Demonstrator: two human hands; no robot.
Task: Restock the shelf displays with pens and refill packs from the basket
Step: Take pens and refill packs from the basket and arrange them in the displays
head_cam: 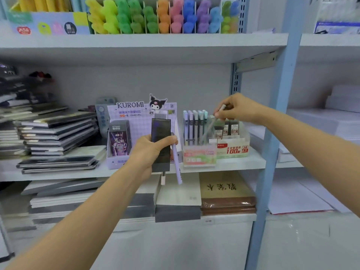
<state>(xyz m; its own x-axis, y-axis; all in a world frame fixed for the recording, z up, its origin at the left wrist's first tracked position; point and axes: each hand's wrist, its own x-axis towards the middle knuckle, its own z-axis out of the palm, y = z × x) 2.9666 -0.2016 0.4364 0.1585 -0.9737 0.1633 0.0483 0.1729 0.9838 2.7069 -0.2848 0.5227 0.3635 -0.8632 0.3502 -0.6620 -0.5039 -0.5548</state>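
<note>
**Stationery shelf bay, both hands up at the pen displays**

Grey metal shelving w/ a blue upright [276, 133] at 3 o'clock. On the top board at 12 stands a row of highlighters [155, 16], yellow thru green, orange, pink and blue. On the middle shelf [233, 164], a slumped stack of dark notebooks [58, 129] sits at 9 o'clock.

Dead centre is a lilac Kuromi display box [136, 112], purple packs upright in its left part. Just at 3 o'clock of it is a clear pen display [198, 154] w/ pastel-capped pens [191, 125] standing in a row. Touching that, again at 3, is a lead refill box [232, 149], red & white front. On the lower board at 5 o'clock lies a brown book [226, 191].

The left hand [150, 151], in front of the Kuromi box, has fingers and thumb wrapped round a dark refill pack [161, 145] held upright. A lilac pen [176, 164] is clamped vs the pack's right edge, slanting down toward 5. A white-tipped pen end [162, 179] pokes out under the pack at 6.

The right hand [237, 109], above the refill box, pinches the top of a pale pen [210, 127] btwn thumb and fingertips. That pen slants toward 7, its lower end down in the clear display's right part. It is blurred, so I can't tell the exact slot.
</note>
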